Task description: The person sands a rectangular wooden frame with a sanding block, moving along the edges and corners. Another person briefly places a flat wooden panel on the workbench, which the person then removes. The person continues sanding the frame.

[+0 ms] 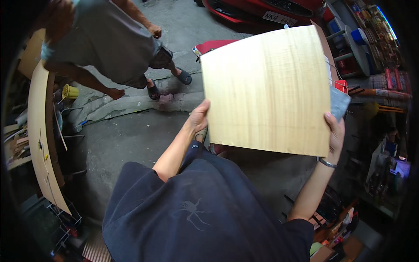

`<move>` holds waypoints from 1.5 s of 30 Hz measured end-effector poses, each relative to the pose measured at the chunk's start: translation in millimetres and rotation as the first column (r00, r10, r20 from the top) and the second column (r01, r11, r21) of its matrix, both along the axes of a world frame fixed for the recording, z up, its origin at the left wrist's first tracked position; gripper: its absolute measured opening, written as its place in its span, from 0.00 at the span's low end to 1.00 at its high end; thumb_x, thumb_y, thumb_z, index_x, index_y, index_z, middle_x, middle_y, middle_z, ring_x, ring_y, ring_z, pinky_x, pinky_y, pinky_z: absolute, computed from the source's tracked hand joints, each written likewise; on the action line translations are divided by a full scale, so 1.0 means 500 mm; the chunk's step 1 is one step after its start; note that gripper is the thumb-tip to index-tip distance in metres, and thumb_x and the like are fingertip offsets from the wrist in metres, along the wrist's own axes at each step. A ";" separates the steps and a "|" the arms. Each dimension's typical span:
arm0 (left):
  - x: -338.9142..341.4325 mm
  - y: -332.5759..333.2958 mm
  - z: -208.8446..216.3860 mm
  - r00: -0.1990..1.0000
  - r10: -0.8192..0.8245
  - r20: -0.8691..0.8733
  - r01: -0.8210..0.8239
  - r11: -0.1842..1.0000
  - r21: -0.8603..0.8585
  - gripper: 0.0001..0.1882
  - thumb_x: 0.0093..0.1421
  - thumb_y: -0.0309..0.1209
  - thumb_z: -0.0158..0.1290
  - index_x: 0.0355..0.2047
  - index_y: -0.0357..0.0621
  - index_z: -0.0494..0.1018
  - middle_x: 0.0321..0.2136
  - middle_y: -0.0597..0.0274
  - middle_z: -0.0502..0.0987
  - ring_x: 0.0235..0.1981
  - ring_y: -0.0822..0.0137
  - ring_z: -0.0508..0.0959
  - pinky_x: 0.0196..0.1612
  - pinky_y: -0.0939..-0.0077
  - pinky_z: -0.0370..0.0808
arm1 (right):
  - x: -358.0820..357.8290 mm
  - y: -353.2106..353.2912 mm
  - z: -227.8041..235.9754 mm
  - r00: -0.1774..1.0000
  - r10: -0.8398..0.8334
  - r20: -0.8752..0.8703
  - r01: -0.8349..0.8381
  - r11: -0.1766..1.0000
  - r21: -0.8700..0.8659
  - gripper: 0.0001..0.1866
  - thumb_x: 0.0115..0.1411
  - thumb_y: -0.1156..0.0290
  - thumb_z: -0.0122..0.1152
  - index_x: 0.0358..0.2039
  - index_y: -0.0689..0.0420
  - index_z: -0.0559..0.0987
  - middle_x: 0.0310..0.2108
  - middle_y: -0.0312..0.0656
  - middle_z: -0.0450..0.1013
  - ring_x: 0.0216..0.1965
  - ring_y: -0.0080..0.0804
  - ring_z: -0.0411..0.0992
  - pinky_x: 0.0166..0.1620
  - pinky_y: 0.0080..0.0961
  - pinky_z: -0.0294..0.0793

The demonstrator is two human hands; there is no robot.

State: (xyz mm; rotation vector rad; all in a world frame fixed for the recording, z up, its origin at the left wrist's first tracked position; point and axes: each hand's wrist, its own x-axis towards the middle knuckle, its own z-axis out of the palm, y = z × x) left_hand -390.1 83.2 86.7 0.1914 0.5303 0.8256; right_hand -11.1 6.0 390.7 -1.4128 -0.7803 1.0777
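Note:
A pale wooden board (pixel 266 91), broad and flat with faint grain, is held up in front of me. Its left edge is gripped by my left hand (pixel 200 115), thumb on the near face. On the opposite edge, low down, my right hand (pixel 335 133) grips the board with the fingers mostly behind it. A bracelet circles my right wrist. Just behind the board, by my right hand, a grey-blue flat piece (pixel 339 104) sticks out; what it rests on is hidden.
At the left, another person (pixel 104 41) in a grey shirt and sandals stands near a concrete ledge (pixel 131 102). A long wooden worktop (pixel 41 131) runs down the left side. A red car (pixel 235 13) stands at the far end. Cluttered shelves (pixel 379 43) line the right.

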 end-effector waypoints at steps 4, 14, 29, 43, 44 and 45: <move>-0.114 -0.042 0.026 0.988 0.141 0.069 -0.142 0.990 0.003 0.31 0.74 0.47 0.46 0.69 0.40 0.62 0.65 0.53 0.70 0.64 0.57 0.72 0.68 0.56 0.68 | 0.041 0.000 -0.128 0.994 -0.088 -0.066 0.093 0.993 0.075 0.23 0.70 0.64 0.60 0.59 0.64 0.72 0.49 0.46 0.79 0.42 0.29 0.80 0.44 0.27 0.81; -0.305 -0.224 0.045 0.797 0.552 -0.246 -0.536 0.834 0.134 0.30 0.74 0.46 0.46 0.67 0.38 0.63 0.64 0.51 0.71 0.63 0.52 0.72 0.67 0.53 0.68 | 0.123 -0.322 -0.426 0.924 -0.282 -0.258 0.248 0.956 -0.158 0.24 0.74 0.55 0.54 0.59 0.62 0.72 0.46 0.49 0.81 0.36 0.27 0.79 0.33 0.23 0.79; -0.342 -0.211 0.097 0.713 0.580 -0.394 -0.563 0.808 0.171 0.36 0.75 0.56 0.37 0.67 0.36 0.62 0.65 0.47 0.68 0.65 0.48 0.70 0.67 0.50 0.67 | 0.096 -0.590 -0.626 0.812 -0.521 -0.264 0.410 0.830 -0.378 0.32 0.75 0.44 0.43 0.66 0.55 0.68 0.54 0.46 0.78 0.44 0.40 0.82 0.40 0.31 0.80; 0.367 -0.198 0.037 0.352 0.452 -0.820 0.920 -0.006 0.392 0.28 0.57 0.34 0.65 0.58 0.43 0.73 0.52 0.48 0.75 0.53 0.46 0.74 0.56 0.56 0.72 | -0.086 -0.572 -0.702 0.604 -0.761 -0.237 0.662 0.644 -0.383 0.34 0.75 0.44 0.43 0.67 0.60 0.67 0.58 0.44 0.74 0.47 0.40 0.82 0.42 0.30 0.82; 0.402 -0.198 0.008 0.328 0.493 -0.806 0.934 -0.041 0.355 0.32 0.56 0.35 0.65 0.60 0.43 0.71 0.54 0.48 0.73 0.54 0.45 0.73 0.56 0.56 0.71 | -0.102 -0.559 -0.698 0.585 -0.768 -0.260 0.677 0.639 -0.365 0.33 0.75 0.45 0.43 0.67 0.59 0.67 0.58 0.44 0.74 0.48 0.40 0.82 0.43 0.30 0.83; 0.432 -0.197 -0.022 0.289 0.476 -0.831 0.955 -0.085 0.284 0.30 0.56 0.32 0.64 0.59 0.41 0.71 0.48 0.50 0.74 0.50 0.46 0.73 0.54 0.55 0.71 | -0.110 -0.558 -0.703 0.572 -0.779 -0.257 0.698 0.627 -0.346 0.33 0.76 0.46 0.42 0.68 0.60 0.66 0.58 0.44 0.74 0.49 0.41 0.81 0.43 0.30 0.84</move>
